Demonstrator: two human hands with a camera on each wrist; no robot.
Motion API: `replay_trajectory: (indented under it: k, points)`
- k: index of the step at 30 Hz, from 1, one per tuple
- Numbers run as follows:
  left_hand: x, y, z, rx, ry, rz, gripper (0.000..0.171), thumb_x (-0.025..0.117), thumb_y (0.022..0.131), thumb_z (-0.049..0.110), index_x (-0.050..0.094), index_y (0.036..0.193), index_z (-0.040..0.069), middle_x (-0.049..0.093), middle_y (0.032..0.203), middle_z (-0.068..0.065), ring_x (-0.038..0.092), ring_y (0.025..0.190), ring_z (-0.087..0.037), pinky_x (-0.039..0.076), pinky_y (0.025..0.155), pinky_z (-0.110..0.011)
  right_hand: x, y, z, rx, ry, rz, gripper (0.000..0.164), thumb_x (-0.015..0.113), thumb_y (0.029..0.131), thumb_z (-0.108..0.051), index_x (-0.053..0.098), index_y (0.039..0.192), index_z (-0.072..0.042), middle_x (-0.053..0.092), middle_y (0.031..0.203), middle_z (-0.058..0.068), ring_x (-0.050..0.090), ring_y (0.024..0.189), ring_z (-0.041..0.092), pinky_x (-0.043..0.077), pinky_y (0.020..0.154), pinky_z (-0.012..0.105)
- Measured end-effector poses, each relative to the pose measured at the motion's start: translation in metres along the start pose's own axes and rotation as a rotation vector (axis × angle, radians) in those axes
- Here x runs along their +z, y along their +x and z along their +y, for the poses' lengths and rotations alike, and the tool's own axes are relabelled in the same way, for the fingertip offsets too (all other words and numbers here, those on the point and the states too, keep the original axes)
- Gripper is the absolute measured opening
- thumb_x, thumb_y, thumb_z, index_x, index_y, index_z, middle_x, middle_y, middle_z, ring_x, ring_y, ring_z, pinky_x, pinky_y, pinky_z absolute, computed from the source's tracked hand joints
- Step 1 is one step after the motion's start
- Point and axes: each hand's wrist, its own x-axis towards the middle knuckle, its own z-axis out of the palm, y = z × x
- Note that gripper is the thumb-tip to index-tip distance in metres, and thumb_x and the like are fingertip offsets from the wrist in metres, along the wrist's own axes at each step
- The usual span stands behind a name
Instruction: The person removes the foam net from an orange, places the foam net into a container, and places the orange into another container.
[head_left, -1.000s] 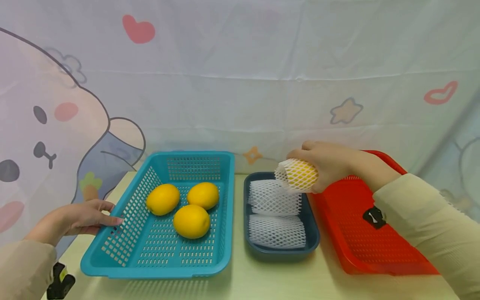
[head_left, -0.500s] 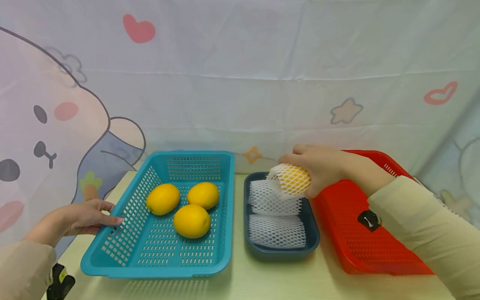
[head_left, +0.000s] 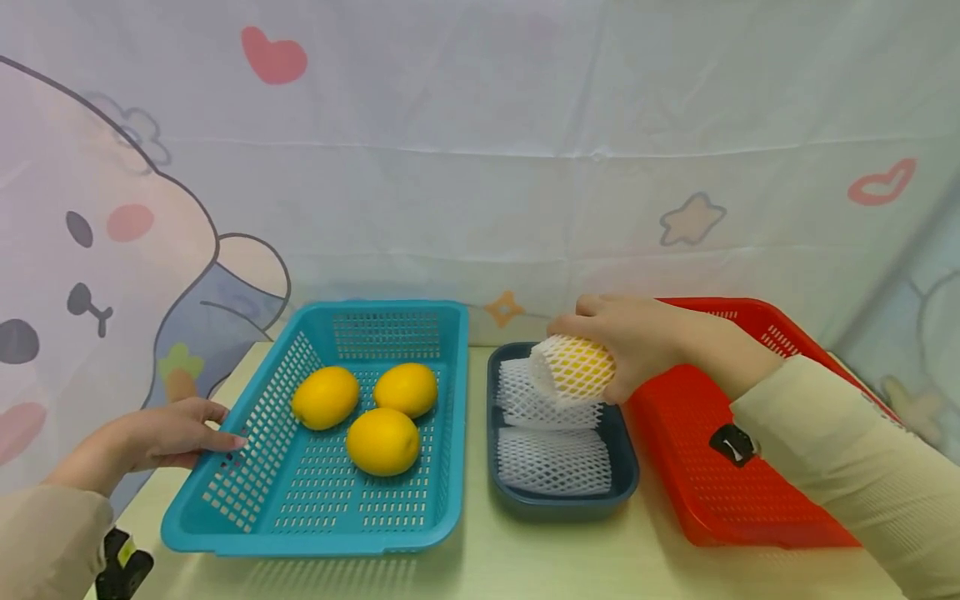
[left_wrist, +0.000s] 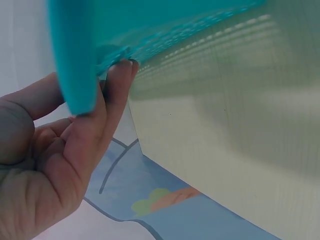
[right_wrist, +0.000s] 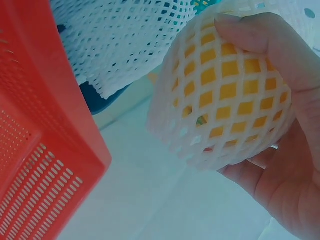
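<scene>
My right hand [head_left: 626, 337] grips a lemon [right_wrist: 227, 92] wrapped in a white foam net sleeve [head_left: 558, 367], thumb on one side and fingers on the other. It hovers over the far part of a dark blue tray [head_left: 562, 504], where foam net sleeves [head_left: 555, 461] lie. At the left, my left hand [head_left: 168, 437] holds the side rim of a turquoise basket [head_left: 315, 543], thumb over the rim and fingers beneath, as the left wrist view shows. Inside that basket lie three bare lemons [head_left: 382, 442].
A red basket [head_left: 701, 521] stands right of the tray, partly hidden under my right forearm. All the containers are on a pale table [head_left: 540, 558], with a printed cloth [head_left: 480, 167] hanging behind its far edge.
My right hand has moved left and slightly down with the wrapped lemon, coming farther over the tray. My left hand and the turquoise basket have stayed put.
</scene>
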Motion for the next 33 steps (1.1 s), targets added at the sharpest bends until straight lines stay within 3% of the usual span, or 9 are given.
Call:
replay_trajectory:
  k: [8, 20, 26, 33]
  points:
    - [0.002, 0.000, 0.005, 0.016, 0.103, 0.039, 0.039, 0.055, 0.094, 0.008, 0.042, 0.113, -0.023, 0.066, 0.089, -0.010, 0.068, 0.082, -0.029, 0.056, 0.073, -0.040, 0.000, 0.000, -0.001, 0.004, 0.009, -0.009, 0.071, 0.080, 0.059, -0.023, 0.048, 0.122, -0.023, 0.051, 0.097, -0.002, 0.050, 0.085, 0.016, 0.046, 0.063, 0.025]
    - [0.003, -0.001, 0.009, -0.041, 0.184, 0.075, 0.041, 0.059, 0.092, 0.013, 0.045, 0.112, -0.020, 0.066, 0.085, -0.007, 0.068, 0.079, -0.026, 0.056, 0.072, -0.038, -0.001, -0.002, -0.004, 0.026, 0.006, -0.029, 0.071, 0.080, 0.059, -0.022, 0.048, 0.122, -0.023, 0.051, 0.097, -0.003, 0.050, 0.083, 0.016, 0.046, 0.062, 0.025]
    - [0.006, -0.001, 0.017, -0.038, 0.291, 0.110, 0.040, 0.062, 0.090, 0.014, 0.049, 0.107, -0.021, 0.065, 0.082, -0.007, 0.067, 0.077, -0.024, 0.056, 0.070, -0.039, -0.001, -0.002, -0.005, 0.049, -0.007, -0.042, 0.072, 0.081, 0.058, -0.025, 0.049, 0.122, -0.024, 0.051, 0.096, -0.004, 0.050, 0.082, 0.014, 0.046, 0.062, 0.024]
    - [0.009, -0.002, 0.030, 0.007, 0.501, 0.219, 0.036, 0.063, 0.088, 0.014, 0.057, 0.098, -0.020, 0.062, 0.077, -0.007, 0.062, 0.067, -0.017, 0.057, 0.063, -0.035, 0.000, -0.001, -0.007, 0.064, -0.008, -0.051, 0.072, 0.080, 0.058, -0.027, 0.048, 0.123, -0.025, 0.051, 0.097, -0.005, 0.050, 0.082, 0.014, 0.046, 0.063, 0.024]
